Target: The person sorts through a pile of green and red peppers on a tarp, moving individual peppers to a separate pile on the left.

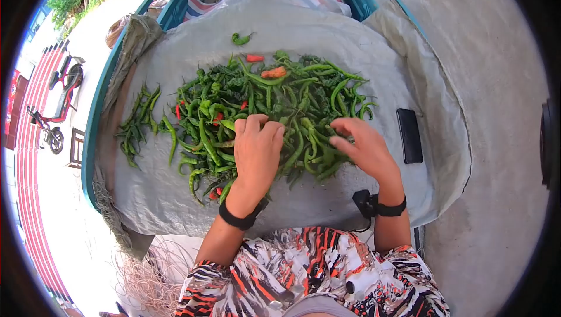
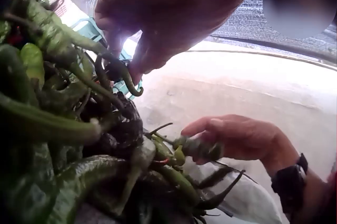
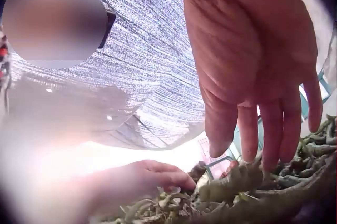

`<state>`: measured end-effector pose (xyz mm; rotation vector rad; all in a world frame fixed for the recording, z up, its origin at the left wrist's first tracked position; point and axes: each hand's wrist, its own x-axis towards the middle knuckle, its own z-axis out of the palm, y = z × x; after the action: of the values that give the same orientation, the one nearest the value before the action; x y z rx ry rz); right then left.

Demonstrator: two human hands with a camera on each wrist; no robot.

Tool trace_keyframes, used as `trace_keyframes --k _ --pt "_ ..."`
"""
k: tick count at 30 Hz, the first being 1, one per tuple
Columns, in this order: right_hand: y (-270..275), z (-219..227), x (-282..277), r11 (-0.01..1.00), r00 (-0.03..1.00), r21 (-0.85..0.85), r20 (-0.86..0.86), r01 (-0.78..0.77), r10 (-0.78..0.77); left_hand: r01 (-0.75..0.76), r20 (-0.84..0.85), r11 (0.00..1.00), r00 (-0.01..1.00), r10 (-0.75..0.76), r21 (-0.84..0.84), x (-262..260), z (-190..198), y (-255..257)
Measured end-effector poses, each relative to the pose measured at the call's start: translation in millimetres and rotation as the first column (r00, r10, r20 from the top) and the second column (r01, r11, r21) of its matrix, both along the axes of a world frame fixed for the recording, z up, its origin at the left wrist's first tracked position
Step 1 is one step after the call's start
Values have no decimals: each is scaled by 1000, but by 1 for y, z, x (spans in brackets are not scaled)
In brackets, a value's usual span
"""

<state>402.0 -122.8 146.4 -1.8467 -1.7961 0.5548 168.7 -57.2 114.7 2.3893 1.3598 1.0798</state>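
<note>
A heap of green chili peppers (image 1: 304,95) lies on a grey cloth in the head view, with a few red ones mixed in. My left hand (image 1: 257,147) is over the near middle of the heap, fingers bent down. In the left wrist view, the thumb and fingers of that left hand (image 2: 168,18) pinch a dark chili pepper (image 2: 115,70), partly hidden by them. My right hand (image 1: 365,147) hovers at the heap's right edge, thumb apart. The right wrist view shows the right hand (image 3: 253,66) with its fingers extended down toward the peppers, holding nothing visible.
A small separate pile of green peppers (image 1: 140,118) lies to the left. One curled pepper (image 1: 241,39) sits beyond the heap. A black phone (image 1: 409,135) rests on the grey cloth (image 1: 193,36) at right. Teal rails (image 1: 96,124) border the cart bed.
</note>
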Motion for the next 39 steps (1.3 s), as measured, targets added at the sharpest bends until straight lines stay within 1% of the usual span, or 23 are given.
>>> trace_keyframes --k 3,6,9,12,13,15,16,18,19,21,22,24,25,27,28,29,30,31,32,34,35,38,39 --pt "28 -25 18 986 971 155 220 66 -99 45 52 999 998 -47 28 -3 16 -16" --pt "55 -40 20 963 915 224 339 148 -219 88 148 996 985 -87 0 -5 35 -33" --pt "71 -45 13 971 878 144 417 190 -233 163 155 985 976 -153 -54 -9 41 -44" --pt "90 -63 9 971 883 87 404 224 -240 233 35 962 972 -231 -142 -7 24 -45" --pt "91 -64 6 970 891 21 390 244 -232 206 -8 962 977 -211 -180 -6 16 -46" --pt "93 -62 0 955 906 -109 361 276 -220 194 -19 958 979 -202 -211 -6 5 -47" --pt "91 -61 1 964 925 -70 308 256 -223 188 -24 955 980 -199 -229 -6 3 -48" --pt "85 -56 5 976 956 7 200 217 -214 206 35 954 979 -203 -219 -5 4 -46" --pt "82 -55 10 979 961 57 184 197 -205 211 65 954 977 -202 -214 -5 4 -45" --pt "73 -51 18 975 971 156 154 160 -184 242 201 928 961 -190 -283 -6 3 -43" --pt "69 -47 19 969 980 190 86 161 -180 263 267 912 947 -180 -316 -6 2 -42" --pt "55 -31 19 951 984 256 -46 176 -170 325 342 861 920 -191 -391 -5 3 -39" --pt "46 -19 14 954 989 263 -69 147 -133 359 380 832 904 -197 -422 -4 3 -38" --pt "27 2 -8 955 992 282 -113 94 -64 449 606 733 793 -63 -511 8 3 -40" --pt "19 4 -19 967 985 244 -173 67 -25 501 694 677 720 21 -540 12 4 -40" --pt "13 3 -31 977 972 208 -235 39 11 541 738 621 668 92 -567 15 6 -38" --pt "8 -3 -39 963 981 265 -166 -51 98 583 772 564 614 167 -585 16 12 -35" --pt "2 -5 -51 965 970 251 -209 -71 126 624 793 505 558 245 -596 17 14 -34" --pt "-4 -6 -58 967 955 238 -252 -93 154 624 789 500 563 246 -601 15 10 -32" --pt "-12 -5 -60 969 946 228 -282 -97 161 619 782 494 571 251 -611 5 -1 -27" --pt "-14 -5 -61 970 940 223 -297 -100 165 611 769 478 571 286 -631 3 -4 -27" --pt "-20 -6 -38 979 964 197 -246 -51 100 561 787 565 526 321 -605 1 -7 -31" --pt "-22 -5 -30 982 964 187 -258 -7 56 565 791 564 520 322 -601 0 -5 -31"
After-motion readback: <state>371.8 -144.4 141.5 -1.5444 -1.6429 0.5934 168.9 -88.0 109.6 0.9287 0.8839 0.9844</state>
